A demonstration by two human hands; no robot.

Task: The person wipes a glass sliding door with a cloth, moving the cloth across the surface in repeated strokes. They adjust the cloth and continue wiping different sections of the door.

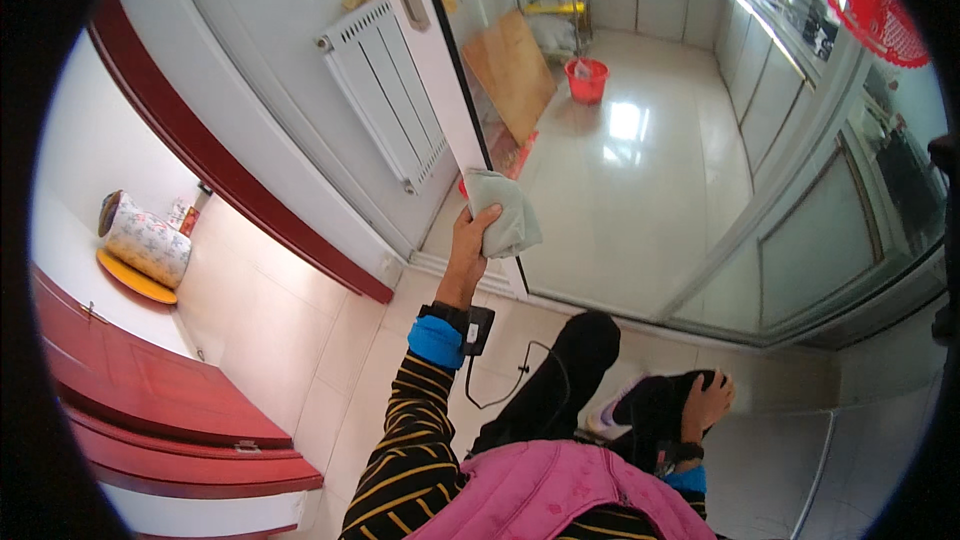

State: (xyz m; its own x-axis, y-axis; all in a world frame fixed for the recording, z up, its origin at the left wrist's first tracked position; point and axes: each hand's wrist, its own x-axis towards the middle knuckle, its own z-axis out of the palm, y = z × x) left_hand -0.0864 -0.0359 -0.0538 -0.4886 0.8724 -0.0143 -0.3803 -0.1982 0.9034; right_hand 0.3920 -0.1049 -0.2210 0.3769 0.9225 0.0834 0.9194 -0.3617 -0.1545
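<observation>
My left hand (472, 244) grips a folded pale grey-green cloth (506, 217). The cloth lies against the lower part of the white frame (442, 67) of a sliding glass door, near the frame's dark edge. To the right of the frame is the door's glass pane (630, 240), through which a tiled kitchen floor shows. My right hand (706, 403) rests on my bent right knee, in black trousers, and holds nothing. A black device with a cable is strapped at my left wrist.
Behind the glass stand a red bucket (587, 81), a leaning wooden board (514, 79) and a wire rack. A white radiator (386, 94) hangs on the wall left of the door frame. Further left are a dark red door (165, 390) and a rolled patterned bundle (146, 240). A red paper cutout (870, 0) hangs upper right.
</observation>
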